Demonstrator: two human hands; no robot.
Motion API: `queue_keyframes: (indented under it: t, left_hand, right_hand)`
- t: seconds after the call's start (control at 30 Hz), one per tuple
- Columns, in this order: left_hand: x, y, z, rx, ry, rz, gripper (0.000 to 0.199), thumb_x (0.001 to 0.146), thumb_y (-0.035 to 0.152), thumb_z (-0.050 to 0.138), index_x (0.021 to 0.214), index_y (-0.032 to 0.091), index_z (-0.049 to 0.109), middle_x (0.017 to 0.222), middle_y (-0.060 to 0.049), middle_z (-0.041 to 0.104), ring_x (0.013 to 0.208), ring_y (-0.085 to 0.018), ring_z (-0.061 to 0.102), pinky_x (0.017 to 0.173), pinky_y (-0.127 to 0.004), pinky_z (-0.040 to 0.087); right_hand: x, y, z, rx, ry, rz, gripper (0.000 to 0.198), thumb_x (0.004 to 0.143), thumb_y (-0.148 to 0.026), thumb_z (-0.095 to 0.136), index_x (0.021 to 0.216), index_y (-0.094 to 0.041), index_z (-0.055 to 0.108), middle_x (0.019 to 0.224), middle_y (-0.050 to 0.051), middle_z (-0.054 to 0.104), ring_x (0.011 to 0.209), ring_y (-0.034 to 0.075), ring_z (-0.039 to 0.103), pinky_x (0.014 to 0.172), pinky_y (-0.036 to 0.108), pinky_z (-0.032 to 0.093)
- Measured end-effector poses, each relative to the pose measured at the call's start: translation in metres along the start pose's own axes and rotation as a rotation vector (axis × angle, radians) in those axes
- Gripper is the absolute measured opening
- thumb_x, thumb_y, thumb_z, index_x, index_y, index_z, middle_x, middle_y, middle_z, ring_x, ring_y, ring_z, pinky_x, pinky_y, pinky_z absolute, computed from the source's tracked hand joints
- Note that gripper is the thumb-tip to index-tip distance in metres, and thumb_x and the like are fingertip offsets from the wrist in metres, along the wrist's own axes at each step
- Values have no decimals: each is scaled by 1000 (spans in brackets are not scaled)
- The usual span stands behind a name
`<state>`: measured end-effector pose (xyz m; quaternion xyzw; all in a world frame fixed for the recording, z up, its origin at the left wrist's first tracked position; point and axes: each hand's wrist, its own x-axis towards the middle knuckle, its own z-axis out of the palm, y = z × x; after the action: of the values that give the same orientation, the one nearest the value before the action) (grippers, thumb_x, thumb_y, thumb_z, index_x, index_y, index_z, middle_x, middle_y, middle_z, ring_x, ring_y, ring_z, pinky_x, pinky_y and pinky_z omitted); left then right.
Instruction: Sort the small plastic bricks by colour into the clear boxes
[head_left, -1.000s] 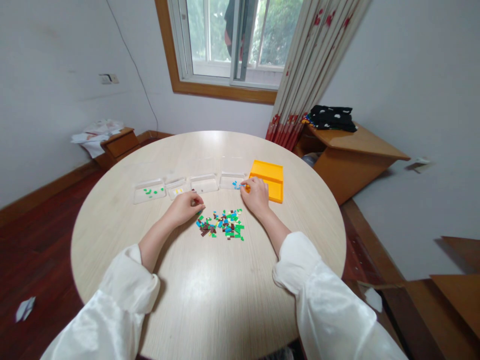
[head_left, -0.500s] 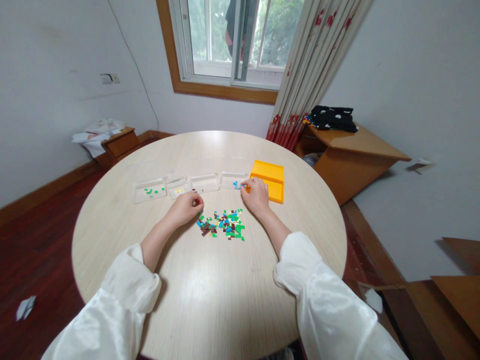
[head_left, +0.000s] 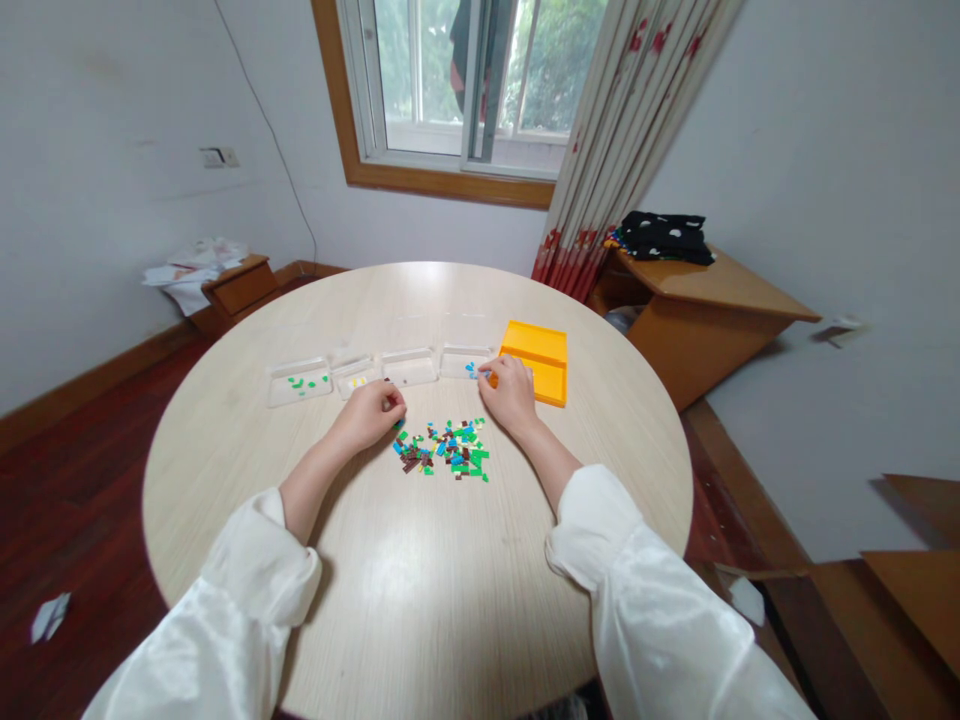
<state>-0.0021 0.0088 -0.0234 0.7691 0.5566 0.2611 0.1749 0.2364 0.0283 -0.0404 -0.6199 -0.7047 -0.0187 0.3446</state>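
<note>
My left hand (head_left: 373,413) is just left of a loose pile of small toy bricks (head_left: 457,455) in green, brown, blue and yellow. Its thumb and fingertips are pinched together; what they hold is too small to make out. A bit of dark brown shows above its knuckles. My right hand (head_left: 511,393) reaches over the right end of a clear plastic box (head_left: 452,367) that has small blue bricks (head_left: 471,369) in it. Its fingers are curled with the tips near those bricks, and whatever they grip is hidden.
To the left stand more clear boxes: one with green bricks (head_left: 300,383), one with yellow bricks (head_left: 358,381), and another box (head_left: 409,367) holding a tiny dark piece. An open yellow case (head_left: 534,343) lies beyond my right hand on the round wooden table (head_left: 442,600).
My right hand has shifted very slightly left over the box with blue bricks. My left hand, the pile and the boxes look almost the same.
</note>
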Motion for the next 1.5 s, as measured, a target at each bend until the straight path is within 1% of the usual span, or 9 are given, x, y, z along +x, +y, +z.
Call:
queue_keyframes:
  t: [0.07, 0.13, 0.3, 0.5, 0.67, 0.8, 0.97, 1.23, 1.5]
  left_hand:
    - [0, 1, -2, 2, 18, -11, 12, 68, 23, 52, 65, 18, 62, 69, -3, 63, 66, -18, 56, 65, -27, 42]
    - [0, 1, -4, 0, 64, -30, 12, 69, 23, 51, 67, 17, 62, 73, -4, 64, 68, -18, 56, 67, -28, 43]
    - [1, -1, -12, 35, 263, -80, 14, 74, 26, 51, 72, 17, 61, 79, -5, 65, 74, -20, 57, 74, -30, 44]
    - [3, -13, -20, 137, 424, -136, 13, 76, 25, 48, 74, 18, 59, 83, -7, 62, 82, -22, 57, 80, -32, 42]
    - [3, -25, -25, 207, 504, -199, 16, 77, 27, 46, 74, 18, 60, 84, -9, 61, 86, -24, 56, 81, -35, 42]
    - [3, -29, -26, 266, 512, -255, 19, 77, 27, 46, 76, 18, 62, 85, -10, 61, 89, -27, 56, 82, -37, 42]
    - [3, -31, -26, 304, 456, -296, 21, 77, 27, 47, 78, 17, 65, 88, -12, 62, 91, -29, 57, 80, -38, 42]
    - [3, -31, -25, 317, 435, -305, 22, 77, 27, 48, 79, 17, 68, 90, -13, 64, 92, -31, 58, 79, -39, 43]
    - [3, -33, -26, 313, 405, -301, 22, 76, 26, 48, 79, 16, 68, 90, -15, 66, 92, -33, 59, 78, -41, 43]
  right_hand:
    - [-1, -1, 0, 0, 4, -9, 16, 84, -20, 53, 88, -20, 69, 94, 9, 66, 94, 25, 54, 80, 37, 36]
    - [-1, -2, -1, 3, 1, -19, 17, 85, -20, 53, 88, -20, 69, 94, 9, 66, 94, 25, 54, 81, 37, 35]
    - [-2, -5, 0, 52, -30, -64, 18, 84, -19, 52, 88, -20, 69, 94, 8, 65, 95, 24, 55, 83, 36, 36]
    - [-2, -5, 2, 94, -61, -95, 18, 83, -18, 52, 89, -19, 69, 93, 8, 65, 95, 24, 57, 83, 37, 39]
    - [-2, -3, 4, 109, -77, -109, 17, 83, -19, 53, 89, -19, 69, 94, 8, 66, 94, 23, 57, 84, 35, 40]
    - [-1, -2, 5, 120, -82, -118, 16, 84, -18, 54, 89, -18, 68, 94, 8, 66, 94, 22, 57, 84, 35, 41]
    - [-1, -2, 6, 131, -82, -122, 16, 83, -18, 53, 89, -19, 68, 94, 8, 66, 93, 22, 57, 83, 35, 42]
    - [-1, -3, 5, 144, -86, -127, 15, 83, -18, 53, 87, -19, 68, 92, 8, 66, 93, 22, 57, 83, 34, 42]
    - [-5, -17, -1, 156, -88, -187, 14, 82, -17, 55, 88, -18, 68, 92, 7, 64, 97, 22, 56, 87, 35, 38]
